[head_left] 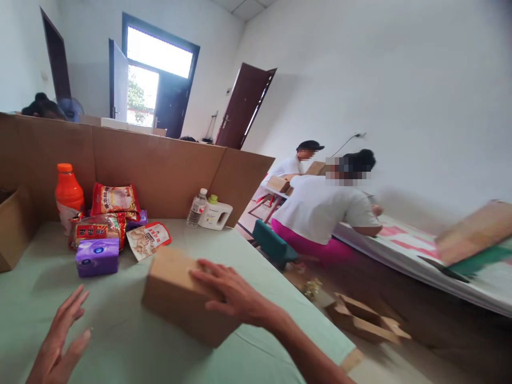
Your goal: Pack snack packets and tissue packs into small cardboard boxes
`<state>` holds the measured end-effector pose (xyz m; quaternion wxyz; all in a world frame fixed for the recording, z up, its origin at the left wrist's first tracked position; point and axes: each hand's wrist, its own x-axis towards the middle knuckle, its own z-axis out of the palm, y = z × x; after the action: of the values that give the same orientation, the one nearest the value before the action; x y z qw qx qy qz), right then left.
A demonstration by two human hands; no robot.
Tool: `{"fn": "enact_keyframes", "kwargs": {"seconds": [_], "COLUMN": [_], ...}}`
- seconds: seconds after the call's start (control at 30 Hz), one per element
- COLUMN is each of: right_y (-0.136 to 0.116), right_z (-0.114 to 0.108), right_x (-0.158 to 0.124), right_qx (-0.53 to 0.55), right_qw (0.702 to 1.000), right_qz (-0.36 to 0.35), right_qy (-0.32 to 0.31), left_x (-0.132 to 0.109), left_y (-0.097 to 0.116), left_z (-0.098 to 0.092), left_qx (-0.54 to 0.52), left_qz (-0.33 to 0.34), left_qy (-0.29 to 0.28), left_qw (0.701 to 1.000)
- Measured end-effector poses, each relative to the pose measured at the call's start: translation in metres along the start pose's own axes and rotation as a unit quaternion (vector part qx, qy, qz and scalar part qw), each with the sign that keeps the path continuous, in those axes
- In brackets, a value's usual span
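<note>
A brown cardboard box stands on the green-covered table, slightly blurred. My right hand lies on top of it with the fingers stretched out. Apart from the box, my left hand hovers over the cloth at the lower left, fingers spread and nothing in them. Just beyond the hands is a purple tissue pack. Behind it lie red-and-clear food packets and a flat red-and-white pouch.
An orange bottle, a clear water bottle and a white jug stand before a cardboard partition. Another carton is at far left. Two people sit at tables on the right; an open box lies on the floor.
</note>
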<state>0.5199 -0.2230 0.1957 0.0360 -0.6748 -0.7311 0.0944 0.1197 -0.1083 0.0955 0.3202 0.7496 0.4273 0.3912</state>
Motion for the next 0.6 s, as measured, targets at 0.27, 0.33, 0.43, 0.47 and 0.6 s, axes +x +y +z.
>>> {"fn": "enact_keyframes", "kwargs": {"seconds": [0.27, 0.33, 0.43, 0.47, 0.6], "right_y": [0.194, 0.211, 0.217, 0.215, 0.198], "right_z": [-0.012, -0.018, -0.026, -0.027, -0.021], "right_x": [-0.005, 0.011, 0.032, 0.036, 0.039], "right_qx": [-0.053, -0.047, -0.04, -0.04, -0.053], "right_qw": [0.923, 0.912, 0.908, 0.908, 0.909], "right_qz": [0.369, 0.39, 0.396, 0.393, 0.356], "right_qy": [0.098, 0.114, 0.134, 0.141, 0.21], "left_x": [0.002, 0.001, 0.001, 0.0, -0.011], "left_y": [-0.084, -0.091, -0.084, -0.078, -0.04], "left_z": [0.038, 0.042, 0.041, 0.039, 0.035], "left_qx": [0.18, 0.196, 0.212, 0.215, 0.199], "left_qz": [0.065, 0.113, 0.155, 0.155, 0.097], "left_qy": [0.052, 0.066, 0.074, 0.074, 0.033], "left_qw": [0.98, 0.972, 0.962, 0.961, 0.975]}}
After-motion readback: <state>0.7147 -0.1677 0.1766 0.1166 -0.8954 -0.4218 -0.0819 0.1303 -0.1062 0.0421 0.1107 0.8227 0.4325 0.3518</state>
